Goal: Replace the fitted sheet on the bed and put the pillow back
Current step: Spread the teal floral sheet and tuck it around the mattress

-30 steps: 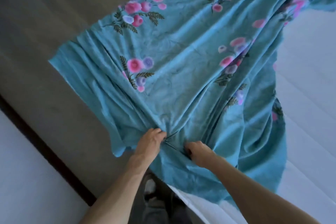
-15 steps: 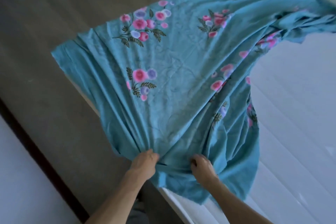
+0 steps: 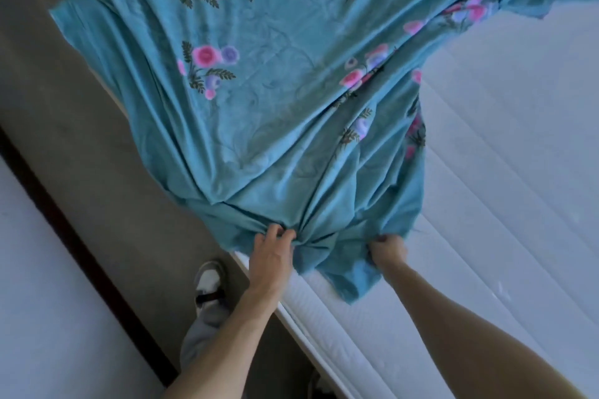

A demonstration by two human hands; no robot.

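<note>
A teal sheet (image 3: 275, 74) with pink and lilac flower prints billows over the left side of a bare white mattress (image 3: 502, 188). Its near edge is bunched into folds. My left hand (image 3: 270, 256) grips that bunched edge at the mattress's left side. My right hand (image 3: 387, 248) grips the same edge a little to the right, its fingers buried in the cloth. The sheet's far part trails off toward the upper right. No pillow is in view.
Grey-brown floor (image 3: 64, 107) runs along the bed's left side. My shoe (image 3: 209, 282) and grey trouser leg stand on it beside the mattress edge. A dark baseboard (image 3: 81, 253) and pale wall (image 3: 42, 317) lie at the lower left.
The sheet has spread and settled lower over the mattress. Both hands have moved apart along its near edge and drawn it toward me, and the mattress corner now shows.
</note>
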